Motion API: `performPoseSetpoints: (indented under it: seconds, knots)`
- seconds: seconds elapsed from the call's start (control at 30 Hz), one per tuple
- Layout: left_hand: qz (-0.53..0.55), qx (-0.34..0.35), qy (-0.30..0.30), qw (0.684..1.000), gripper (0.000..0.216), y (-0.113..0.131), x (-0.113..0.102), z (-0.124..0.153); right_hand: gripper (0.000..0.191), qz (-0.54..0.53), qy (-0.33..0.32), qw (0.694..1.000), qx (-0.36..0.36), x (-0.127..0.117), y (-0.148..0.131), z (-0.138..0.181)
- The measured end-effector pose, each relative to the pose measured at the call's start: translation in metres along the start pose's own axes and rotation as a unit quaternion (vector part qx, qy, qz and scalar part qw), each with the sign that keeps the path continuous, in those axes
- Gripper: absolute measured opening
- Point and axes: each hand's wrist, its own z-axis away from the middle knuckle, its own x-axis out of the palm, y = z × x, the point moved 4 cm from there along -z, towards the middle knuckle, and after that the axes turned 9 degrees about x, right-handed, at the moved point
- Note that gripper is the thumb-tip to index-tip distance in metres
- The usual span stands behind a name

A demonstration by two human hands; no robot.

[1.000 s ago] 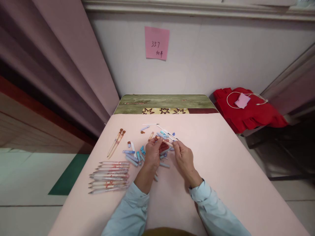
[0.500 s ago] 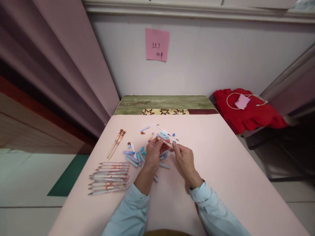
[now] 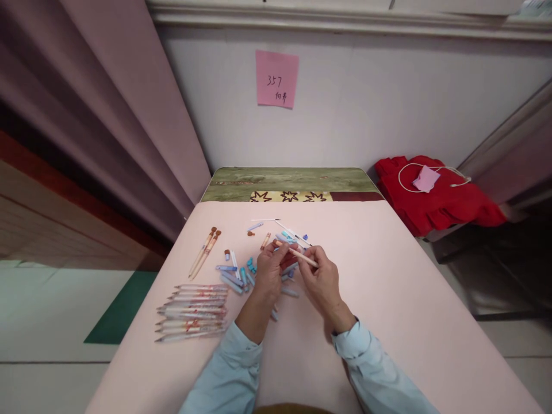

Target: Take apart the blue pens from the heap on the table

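Head view: left hand and right hand, fingers closed around a pale pen, partly hide it

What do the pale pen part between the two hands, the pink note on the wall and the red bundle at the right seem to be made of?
Pale pen part: probably plastic, judging by its smooth, even surface; painted wood cannot be excluded.
Pink note: matte paper, thin and flat, with handwriting.
Red bundle: apparently matte fabric, with soft folds and ruffled edges; fibre unclear.

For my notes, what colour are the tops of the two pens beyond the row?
Brown tops, in head view.
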Motion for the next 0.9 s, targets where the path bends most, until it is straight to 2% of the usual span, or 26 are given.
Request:
performPoseSetpoints:
  seconds: [0.17, 0.33, 0.63, 0.7, 0.9]
  knots:
    - [0.012, -0.013, 0.012, 1.000, 0.044, 0.000, -0.001, -0.001, 0.023, 0.006, 0.002, 0.999, -0.033, 0.000, -0.002, 0.002]
    - [0.003, -0.002, -0.004, 1.000, 0.039, 0.001, 0.001, -0.001, 0.033, 0.016, -0.006, 1.000, -0.020, -0.002, 0.002, 0.002]
    - [-0.028, 0.026, -0.012, 0.999, 0.040, 0.002, 0.002, 0.001, 0.058, -0.099, -0.117, 0.987, 0.056, 0.011, 0.011, -0.004]
    - [-0.026, 0.028, -0.001, 0.999, 0.039, 0.002, 0.000, -0.001, 0.057, -0.077, -0.111, 0.990, 0.048, 0.008, 0.009, -0.003]
    - [-0.039, 0.031, 0.021, 0.999, 0.034, 0.001, -0.002, -0.003, 0.037, 0.043, -0.048, 0.998, -0.029, 0.000, -0.001, 0.001]
